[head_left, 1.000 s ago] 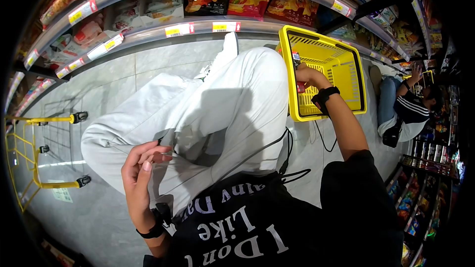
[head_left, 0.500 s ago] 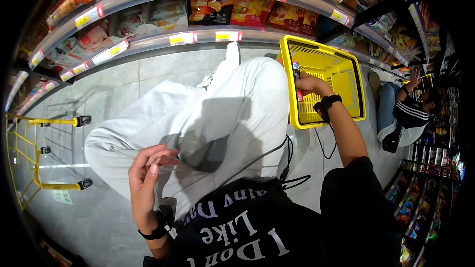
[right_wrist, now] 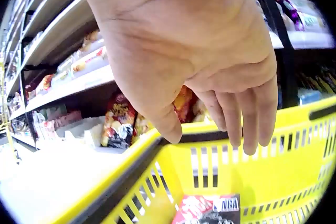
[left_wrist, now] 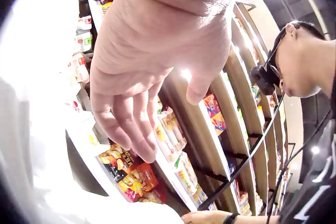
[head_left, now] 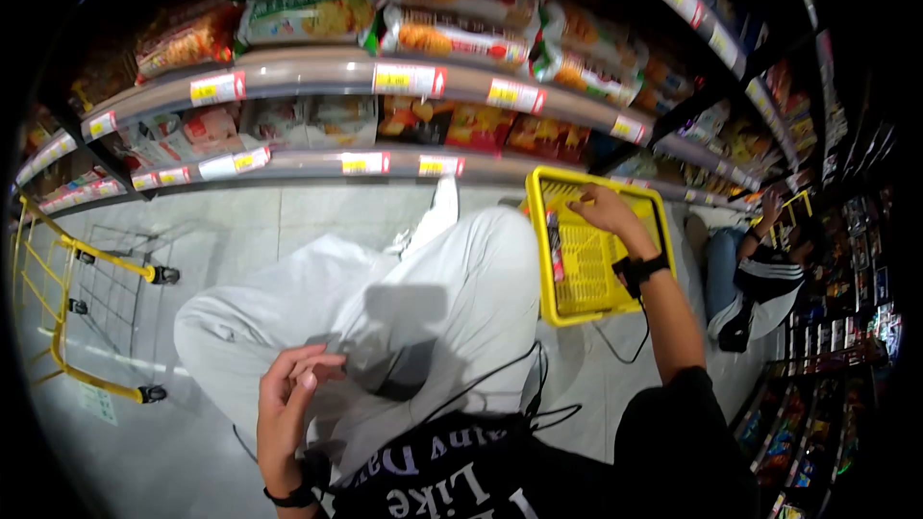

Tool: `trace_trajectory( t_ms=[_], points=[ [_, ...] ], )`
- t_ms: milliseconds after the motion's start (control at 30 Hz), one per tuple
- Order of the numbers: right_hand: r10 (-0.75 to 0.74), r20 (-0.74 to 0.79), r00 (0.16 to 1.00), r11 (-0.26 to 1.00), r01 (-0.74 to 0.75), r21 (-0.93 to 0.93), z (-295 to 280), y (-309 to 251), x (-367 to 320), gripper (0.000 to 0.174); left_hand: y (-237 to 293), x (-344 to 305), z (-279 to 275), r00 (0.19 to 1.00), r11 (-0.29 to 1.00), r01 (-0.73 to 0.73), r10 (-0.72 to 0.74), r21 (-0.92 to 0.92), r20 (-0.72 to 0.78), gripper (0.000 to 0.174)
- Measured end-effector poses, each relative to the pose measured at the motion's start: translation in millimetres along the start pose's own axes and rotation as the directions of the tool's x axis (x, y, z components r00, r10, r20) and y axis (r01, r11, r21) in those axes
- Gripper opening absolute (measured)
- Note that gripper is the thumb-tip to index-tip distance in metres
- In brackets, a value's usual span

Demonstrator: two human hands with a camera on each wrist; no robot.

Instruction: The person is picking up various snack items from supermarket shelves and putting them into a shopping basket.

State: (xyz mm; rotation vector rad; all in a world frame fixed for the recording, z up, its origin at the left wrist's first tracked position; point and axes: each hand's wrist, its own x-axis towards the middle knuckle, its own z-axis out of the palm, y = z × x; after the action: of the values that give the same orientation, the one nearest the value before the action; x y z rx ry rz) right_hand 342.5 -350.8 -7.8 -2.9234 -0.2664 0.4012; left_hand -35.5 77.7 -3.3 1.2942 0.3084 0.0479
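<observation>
My right hand (head_left: 613,214) is over the yellow basket (head_left: 660,231), fingers loosely bent and holding nothing. In the right wrist view the hand (right_wrist: 199,61) hangs above the basket (right_wrist: 273,166), thumb and fingers apart, near its rim. A red and black packet (right_wrist: 210,211) lies inside; in the head view the packet (head_left: 555,248) rests along the basket's left wall. My left hand (head_left: 288,404) is held above my lap with relaxed fingers and nothing in it, as the hand (left_wrist: 157,61) in the left wrist view also shows.
Shelves of packaged snacks (head_left: 461,34) curve along the front, with price labels (head_left: 409,80) on their edges. A yellow wheeled cart (head_left: 106,259) stands at the left. Another person (head_left: 764,284) sits on the floor at the right. Cables (head_left: 538,375) lie beside my leg.
The right hand has let go of the red and black packet and risen from inside the basket. The head view has tilted up, showing more shelf. The left hand looks much the same.
</observation>
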Motion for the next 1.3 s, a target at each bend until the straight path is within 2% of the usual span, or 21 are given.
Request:
trace_trajectory(
  t_ms=[67, 200, 233, 300, 400, 433, 500, 533, 567, 633, 767, 833, 900, 967, 1000, 1033, 1100, 1133, 1200, 1233, 1300],
  points=[
    [-0.094, -0.133, 0.987, 0.994, 0.102, 0.051, -33, -21, -10, 0.052, -1, -2, -5, 1.0, 0.999, -0.025, 0.025, -0.042, -0.003, 0.039],
    [-0.178, -0.303, 0.936, 0.962, 0.23, 0.146, -119, -112, -56, 0.035, -2, -5, -14, 0.999, 0.998, -0.034, 0.033, -0.045, -0.029, 0.041],
    [-0.275, -0.408, 0.87, 0.945, 0.324, 0.053, -136, -123, -59, 0.032, -1, -7, -17, 1.0, 0.999, -0.016, 0.015, -0.043, -0.019, 0.039],
    [-0.345, -0.55, 0.76, 0.877, 0.47, 0.1, -171, -152, -67, 0.029, -5, -11, -21, 0.999, 0.994, -0.048, 0.046, -0.097, -0.029, 0.037],
    [-0.452, -0.724, 0.521, 0.781, 0.624, -0.038, -224, -189, -64, 0.033, -8, -15, -27, 0.995, 0.996, -0.06, 0.054, -0.064, -0.084, 0.034],
    [-0.469, -0.763, 0.445, 0.767, 0.634, -0.102, -241, -198, -59, 0.037, -6, -18, -28, 0.994, 0.995, -0.074, 0.068, -0.068, -0.086, 0.034],
    [-0.587, -0.772, 0.242, 0.728, 0.574, -0.374, -275, -210, -44, 0.045, -3, -24, -29, 0.991, 0.996, -0.064, 0.057, -0.057, -0.118, 0.035],
    [-0.511, -0.805, 0.303, 0.776, 0.566, -0.279, -287, -217, -37, 0.053, -2, -27, -32, 0.99, 0.996, -0.075, 0.068, -0.055, -0.123, 0.035],
    [-0.54, -0.795, 0.277, 0.792, 0.488, -0.368, -302, -226, -37, 0.057, -2, -30, -33, 0.988, 0.995, -0.088, 0.081, -0.043, -0.135, 0.035],
    [-0.66, -0.743, 0.109, 0.739, 0.272, -0.616, -343, -219, 4, 0.066, -1, -36, -37, 0.983, 0.994, -0.103, 0.096, -0.038, -0.155, 0.035],
    [-0.675, -0.721, 0.158, 0.736, 0.214, -0.642, -372, -209, 29, 0.077, -3, -38, -42, 0.977, 0.993, -0.102, 0.09, -0.052, -0.191, 0.034],
    [-0.624, -0.734, 0.268, 0.771, 0.361, -0.524, -376, -212, 34, 0.082, -4, -38, -46, 0.976, 0.994, -0.097, 0.084, -0.054, -0.202, 0.034],
    [-0.617, -0.732, 0.29, 0.777, 0.375, -0.506, -374, -211, 37, 0.081, -4, -37, -49, 0.974, 0.994, -0.109, 0.1, -0.031, -0.204, 0.034],
    [-0.568, -0.802, 0.185, 0.822, 0.166, -0.544, -370, -214, 24, 0.076, -2, -34, -51, 0.971, 0.994, -0.108, 0.098, -0.031, -0.218, 0.034],
    [-0.575, -0.797, 0.185, 0.817, 0.091, -0.569, -370, -211, 15, 0.073, -3, -35, -50, 0.969, 0.995, -0.098, 0.088, -0.035, -0.232, 0.033],
    [-0.624, -0.773, 0.113, 0.781, 0.094, -0.617, -367, -211, 10, 0.07, -6, -34, -51, 0.97, 0.995, -0.092, 0.081, -0.037, -0.229, 0.033],
    [-0.635, -0.769, 0.072, 0.771, 0.124, -0.625, -361, -207, -2, 0.072, -12, -31, -52, 0.966, 0.988, -0.097, 0.066, -0.117, -0.251, 0.031],
    [-0.634, -0.769, 0.076, 0.772, 0.12, -0.624, -360, -203, -4, 0.072, -12, -30, -52, 0.967, 0.989, -0.094, 0.063, -0.117, -0.247, 0.031],
    [-0.686, -0.727, 0.008, 0.717, 0.175, -0.675, -361, -196, -8, 0.074, -11, -28, -51, 0.972, 0.993, -0.093, 0.075, -0.072, -0.224, 0.03],
    [-0.684, -0.73, 0.01, 0.72, 0.174, -0.672, -358, -194, -11, 0.074, -11, -28, -50, 0.972, 0.993, -0.091, 0.074, -0.069, -0.223, 0.03],
    [-0.644, -0.761, 0.078, 0.731, 0.358, -0.581, -349, -192, -17, 0.076, -12, -28, -49, 0.974, 0.994, -0.096, 0.084, -0.047, -0.209, 0.031]
  ],
)
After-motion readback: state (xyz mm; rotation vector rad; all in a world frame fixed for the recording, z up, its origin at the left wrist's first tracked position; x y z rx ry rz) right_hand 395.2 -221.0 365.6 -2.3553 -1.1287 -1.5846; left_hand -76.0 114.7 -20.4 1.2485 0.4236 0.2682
